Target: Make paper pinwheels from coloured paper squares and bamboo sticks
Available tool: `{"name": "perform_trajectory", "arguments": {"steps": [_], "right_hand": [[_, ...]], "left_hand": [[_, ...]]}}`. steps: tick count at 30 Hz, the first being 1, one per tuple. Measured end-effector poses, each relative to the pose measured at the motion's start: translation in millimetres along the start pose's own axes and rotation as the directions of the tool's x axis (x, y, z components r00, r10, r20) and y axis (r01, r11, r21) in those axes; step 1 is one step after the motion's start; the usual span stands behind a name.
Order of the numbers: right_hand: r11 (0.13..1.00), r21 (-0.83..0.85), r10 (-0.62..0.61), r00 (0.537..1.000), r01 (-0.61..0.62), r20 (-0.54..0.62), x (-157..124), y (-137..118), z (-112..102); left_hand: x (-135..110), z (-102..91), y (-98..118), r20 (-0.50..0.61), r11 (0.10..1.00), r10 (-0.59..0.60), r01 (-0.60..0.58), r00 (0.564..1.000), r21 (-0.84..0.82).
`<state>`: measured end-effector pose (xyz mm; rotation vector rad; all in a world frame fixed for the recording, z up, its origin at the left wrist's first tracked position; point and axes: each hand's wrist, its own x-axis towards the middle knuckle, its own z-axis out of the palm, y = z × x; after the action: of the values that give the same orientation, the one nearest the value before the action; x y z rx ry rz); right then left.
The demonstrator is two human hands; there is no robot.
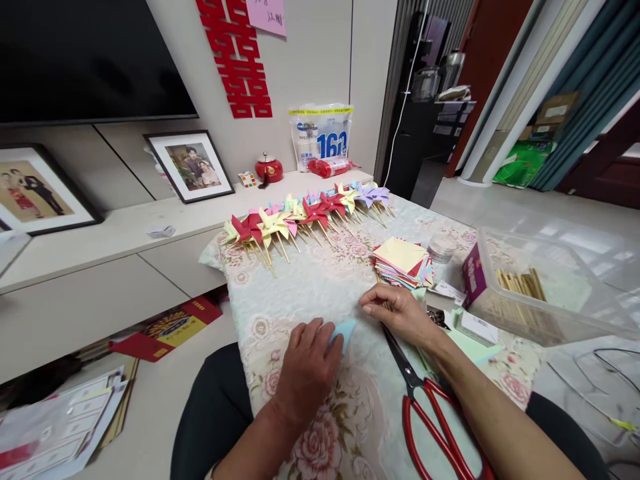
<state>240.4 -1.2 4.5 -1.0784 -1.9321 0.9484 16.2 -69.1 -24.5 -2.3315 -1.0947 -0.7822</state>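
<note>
My left hand [309, 363] lies palm down on the flowered tablecloth [320, 287], fingers curled over a small light blue paper piece [343, 331] whose corner sticks out. My right hand [397, 312] rests just to its right, fingers drawn together in a pinch at the cloth, near a thin wooden stick; what it pinches is too small to name. Red-handled scissors [430, 417] lie shut under my right forearm. A stack of coloured paper squares [403, 263] sits just beyond my right hand.
A row of several finished paper pinwheels [305, 217] lies along the table's far edge. A clear plastic bin [540, 293] with wooden sticks stands at the right, a small jar [442, 248] beside it. A low cabinet with framed photos [191, 165] runs along the left.
</note>
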Motion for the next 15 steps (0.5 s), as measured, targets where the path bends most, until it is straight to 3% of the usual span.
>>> {"name": "perform_trajectory", "arguments": {"steps": [4, 7, 15], "right_hand": [[0.999, -0.039, 0.038, 0.990, -0.033, 0.137, -1.3, -2.6, 1.0], [0.994, -0.103, 0.057, 0.972, -0.034, 0.227, -3.1, -7.6, 4.5], [0.974, -0.222, 0.030, 0.961, 0.033, 0.274, -6.8, -17.6, 19.8]], "left_hand": [[-18.6, -2.6, 2.6, 0.127, 1.000, -0.006, 0.006, 0.992, 0.000], [-26.2, -9.7, 11.4, 0.158, 0.997, -0.018, 0.029, 0.987, -0.066], [-33.8, -19.2, 30.0, 0.298, 0.964, -0.095, 0.163, 0.950, -0.211]]}}
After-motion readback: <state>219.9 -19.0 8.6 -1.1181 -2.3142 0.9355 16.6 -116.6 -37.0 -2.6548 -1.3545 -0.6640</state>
